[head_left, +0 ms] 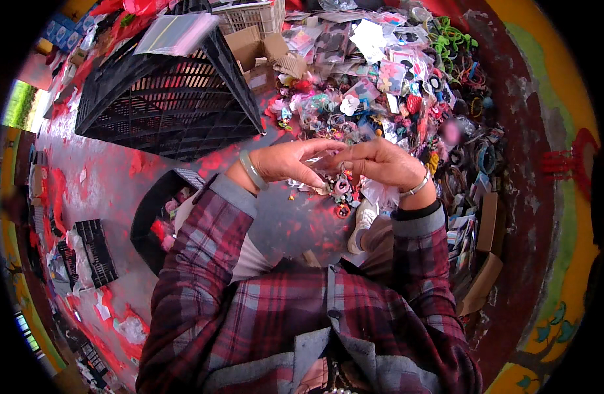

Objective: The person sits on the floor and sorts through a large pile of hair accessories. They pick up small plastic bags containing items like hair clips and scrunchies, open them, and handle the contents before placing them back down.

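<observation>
My left hand [285,161] and my right hand [380,162] meet in front of me, above a heap of small accessories [341,121]. The left thumb and fingers are apart, with the fingertips close to the right hand. My right fingers are bent together in a pinch; what lies in them is too small to make out. Something thin and see-through shows between the hands. Just below them is a small pink and dark trinket [342,187], and a clear plastic bag [380,195] lies under the right palm.
A black plastic crate [177,105] stands at the far left, with flat clear sleeves [177,34] on top. A black tub [151,217] holding colourful bits sits by my left forearm. Opened cardboard boxes [480,282] are at the right, near the wall [551,217]. My white shoe [363,226] is beside the heap.
</observation>
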Tool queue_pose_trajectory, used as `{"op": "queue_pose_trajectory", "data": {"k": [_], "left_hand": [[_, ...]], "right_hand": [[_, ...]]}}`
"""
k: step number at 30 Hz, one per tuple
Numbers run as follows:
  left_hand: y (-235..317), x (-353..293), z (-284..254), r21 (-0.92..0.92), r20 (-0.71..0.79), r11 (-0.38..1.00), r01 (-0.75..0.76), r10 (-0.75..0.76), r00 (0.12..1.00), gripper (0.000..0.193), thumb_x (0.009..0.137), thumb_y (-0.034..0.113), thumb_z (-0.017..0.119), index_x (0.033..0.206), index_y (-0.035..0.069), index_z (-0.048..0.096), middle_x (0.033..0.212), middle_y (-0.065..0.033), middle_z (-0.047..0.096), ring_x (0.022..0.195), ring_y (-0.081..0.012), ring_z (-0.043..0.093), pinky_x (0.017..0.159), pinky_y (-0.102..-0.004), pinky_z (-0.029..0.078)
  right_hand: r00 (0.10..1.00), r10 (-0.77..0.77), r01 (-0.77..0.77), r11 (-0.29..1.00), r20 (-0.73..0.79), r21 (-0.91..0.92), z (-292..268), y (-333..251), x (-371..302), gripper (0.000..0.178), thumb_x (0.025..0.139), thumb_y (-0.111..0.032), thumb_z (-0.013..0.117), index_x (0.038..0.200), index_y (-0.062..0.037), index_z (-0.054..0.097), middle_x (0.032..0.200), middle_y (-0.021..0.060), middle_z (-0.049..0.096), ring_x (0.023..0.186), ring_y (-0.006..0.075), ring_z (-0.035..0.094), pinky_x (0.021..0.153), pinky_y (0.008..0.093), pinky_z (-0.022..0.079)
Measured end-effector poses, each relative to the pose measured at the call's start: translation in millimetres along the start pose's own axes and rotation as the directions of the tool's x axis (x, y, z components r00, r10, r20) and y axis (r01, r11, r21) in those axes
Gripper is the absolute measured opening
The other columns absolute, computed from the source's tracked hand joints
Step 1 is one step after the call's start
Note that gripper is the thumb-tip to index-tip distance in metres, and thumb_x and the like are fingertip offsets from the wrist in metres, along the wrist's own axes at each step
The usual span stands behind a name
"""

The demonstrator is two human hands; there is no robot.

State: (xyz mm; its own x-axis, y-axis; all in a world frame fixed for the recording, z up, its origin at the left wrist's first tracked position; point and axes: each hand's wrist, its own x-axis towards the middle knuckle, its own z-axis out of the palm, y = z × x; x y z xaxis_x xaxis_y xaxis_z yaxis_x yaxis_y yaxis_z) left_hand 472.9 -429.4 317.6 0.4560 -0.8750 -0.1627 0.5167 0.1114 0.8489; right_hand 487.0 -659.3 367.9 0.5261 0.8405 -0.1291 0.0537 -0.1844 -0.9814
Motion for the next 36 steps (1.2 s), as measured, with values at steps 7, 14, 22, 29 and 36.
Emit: {"op": "queue_pose_trajectory", "data": {"k": [7,14,22,29,36], "left_hand": [[10.1,2.2,7.3,0.07,-0.036,0.994,-0.088,0.091,0.995,0.084,0.07,0.009,0.069,0.138,0.002,0.02,0.134,-0.0113,0.035,0.124,-0.0204,0.035,0.102,-0.0343,0.031],[-2.7,3.8,-2.6,0.115,-0.034,0.989,-0.089,0.094,0.995,0.076,0.073,0.005,0.066,0.137,0.003,0.024,0.131,-0.0115,0.04,0.122,-0.0207,0.039,0.099,-0.0329,0.033],[-10.1,2.6,-18.5,0.231,-0.344,0.964,0.134,-0.048,0.938,0.051,0.083,-0.002,0.05,0.131,0.007,0.039,0.113,-0.0063,0.056,0.095,-0.0115,0.055,0.072,-0.0257,0.049],[-11.2,6.7,-11.5,0.172,-0.328,0.984,-0.038,0.093,0.94,0.047,0.084,0.0,0.049,0.13,0.005,0.04,0.117,-0.0052,0.054,0.102,-0.0122,0.053,0.082,-0.0268,0.047],[-2.9,5.2,-13.7,0.21,-0.253,0.977,-0.021,0.075,0.965,0.044,0.088,0.012,0.049,0.13,0.002,0.038,0.12,-0.0073,0.052,0.11,-0.0159,0.05,0.093,-0.0301,0.041]], "right_hand": [[0.996,0.082,-0.084,0.995,-0.035,-0.057,-0.5,0.8,1.1,0.027,0.086,-0.009,0.055,0.11,0.0027,0.058,0.097,0.0114,0.065,0.077,0.0129,0.059,0.069,0.0259,0.048],[0.989,0.119,-0.125,0.989,-0.088,-0.074,-2.1,-1.7,-0.2,0.026,0.086,-0.013,0.055,0.107,0.0017,0.06,0.092,0.0103,0.065,0.066,0.0119,0.06,0.062,0.0256,0.048],[0.943,0.245,-0.247,0.969,-0.226,0.019,-3.1,5.4,0.4,0.025,0.087,-0.016,0.056,0.105,-0.0012,0.062,0.08,0.004,0.063,0.061,0.0082,0.056,0.056,0.0234,0.046],[0.965,0.214,-0.21,0.977,-0.15,0.044,-1.9,8.0,1.8,0.028,0.089,-0.013,0.049,0.115,-0.0039,0.056,0.098,0.0073,0.061,0.072,0.0119,0.058,0.058,0.0245,0.049],[0.987,0.138,-0.14,0.99,-0.081,-0.018,-4.9,0.2,1.8,0.037,0.091,-0.009,0.04,0.128,-0.0087,0.045,0.109,0.0088,0.056,0.087,0.0162,0.06,0.062,0.0262,0.053]]}}
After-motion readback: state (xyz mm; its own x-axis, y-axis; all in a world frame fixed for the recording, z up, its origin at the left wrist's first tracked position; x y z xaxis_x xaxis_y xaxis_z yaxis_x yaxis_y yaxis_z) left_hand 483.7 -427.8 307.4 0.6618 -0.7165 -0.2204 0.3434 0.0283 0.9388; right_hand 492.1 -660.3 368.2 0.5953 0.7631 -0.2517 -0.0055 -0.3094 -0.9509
